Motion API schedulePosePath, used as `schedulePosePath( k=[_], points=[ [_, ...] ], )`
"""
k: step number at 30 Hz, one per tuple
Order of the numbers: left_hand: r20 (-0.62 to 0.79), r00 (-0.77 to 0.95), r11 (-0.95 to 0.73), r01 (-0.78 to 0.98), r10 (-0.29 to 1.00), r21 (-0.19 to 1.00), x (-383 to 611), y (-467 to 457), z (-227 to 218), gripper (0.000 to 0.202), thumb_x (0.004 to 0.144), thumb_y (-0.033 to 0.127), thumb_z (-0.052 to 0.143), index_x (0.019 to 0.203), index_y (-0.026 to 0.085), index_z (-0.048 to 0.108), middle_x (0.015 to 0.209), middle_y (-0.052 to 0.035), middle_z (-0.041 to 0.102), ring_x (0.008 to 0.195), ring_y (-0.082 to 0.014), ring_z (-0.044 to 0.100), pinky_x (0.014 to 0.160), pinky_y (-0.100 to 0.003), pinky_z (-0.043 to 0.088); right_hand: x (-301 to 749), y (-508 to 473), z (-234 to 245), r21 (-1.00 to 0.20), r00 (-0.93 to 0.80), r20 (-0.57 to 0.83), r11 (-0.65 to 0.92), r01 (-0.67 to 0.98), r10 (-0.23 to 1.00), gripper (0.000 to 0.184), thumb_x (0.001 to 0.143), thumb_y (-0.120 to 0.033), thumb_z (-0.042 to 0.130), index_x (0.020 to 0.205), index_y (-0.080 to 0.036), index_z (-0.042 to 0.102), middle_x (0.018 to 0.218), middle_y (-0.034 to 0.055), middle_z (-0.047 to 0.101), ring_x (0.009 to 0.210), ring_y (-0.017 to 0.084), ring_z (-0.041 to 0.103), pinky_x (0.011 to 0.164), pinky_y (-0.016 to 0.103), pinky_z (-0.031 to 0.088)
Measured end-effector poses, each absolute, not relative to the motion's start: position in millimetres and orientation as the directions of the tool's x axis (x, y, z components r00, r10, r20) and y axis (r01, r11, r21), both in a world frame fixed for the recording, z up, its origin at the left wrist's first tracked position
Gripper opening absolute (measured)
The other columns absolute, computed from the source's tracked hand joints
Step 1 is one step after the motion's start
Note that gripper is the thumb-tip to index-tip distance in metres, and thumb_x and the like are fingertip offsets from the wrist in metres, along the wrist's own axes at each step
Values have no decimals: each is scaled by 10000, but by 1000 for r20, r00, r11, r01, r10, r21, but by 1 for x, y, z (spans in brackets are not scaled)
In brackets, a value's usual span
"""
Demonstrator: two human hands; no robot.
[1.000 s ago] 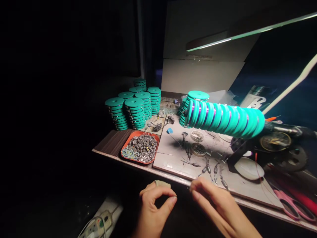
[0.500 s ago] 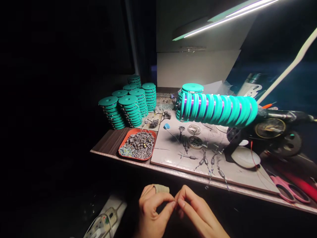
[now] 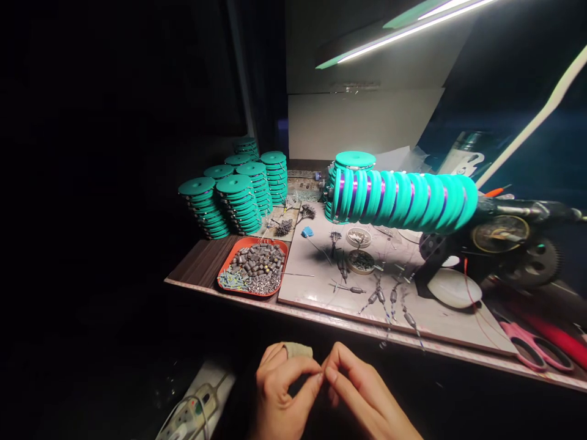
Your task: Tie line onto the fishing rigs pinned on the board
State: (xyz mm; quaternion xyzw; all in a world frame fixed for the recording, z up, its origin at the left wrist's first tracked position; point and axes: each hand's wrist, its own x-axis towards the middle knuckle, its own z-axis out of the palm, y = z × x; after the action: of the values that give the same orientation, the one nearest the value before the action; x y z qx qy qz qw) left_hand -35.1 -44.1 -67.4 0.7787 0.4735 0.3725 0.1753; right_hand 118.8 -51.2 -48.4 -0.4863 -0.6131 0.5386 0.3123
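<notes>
Just in front of the table edge, my left hand and my right hand meet at their fingertips. Thumb and index finger of each are pinched together; whatever sits between them is too small to make out. A beige wrap covers a finger of the left hand. Beyond them on a pale board lie several fishing rigs with grey sinkers. Left of the board, an orange tray holds grey sinkers, small metal rings and pale blue-green tubes.
A winding machine carries a row of turquoise spools with purple line. Stacks of turquoise spools stand at the back left. Pink scissors lie at right, near a white dish. A power strip is below left.
Both hands stay pinched together at almost the same spot, with only a slight finger shift. The whole view has moved a little.
</notes>
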Motion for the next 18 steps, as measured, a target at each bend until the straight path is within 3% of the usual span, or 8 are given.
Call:
schedulePosePath(
  k=[9,18],
  points=[
    [409,275,-485,618,870,619,-34,-45,-66,87,750,162,596,674,194,625,590,1,616,592,-150,578,546,-261,463,118,-51,-47,-972,-340,-154,-80,222,928,332,860,-470,326,674,-202,387,635,-21,418,603,137,413,583,249,354],
    [532,277,-564,651,800,508,-32,-44,-58,133,743,135,555,643,183,628,553,-18,581,559,-156,556,511,-257,455,117,-53,-52,-935,-321,-158,-37,353,934,299,879,-409,309,689,-203,414,663,-10,464,626,142,444,615,249,369]
  ],
)
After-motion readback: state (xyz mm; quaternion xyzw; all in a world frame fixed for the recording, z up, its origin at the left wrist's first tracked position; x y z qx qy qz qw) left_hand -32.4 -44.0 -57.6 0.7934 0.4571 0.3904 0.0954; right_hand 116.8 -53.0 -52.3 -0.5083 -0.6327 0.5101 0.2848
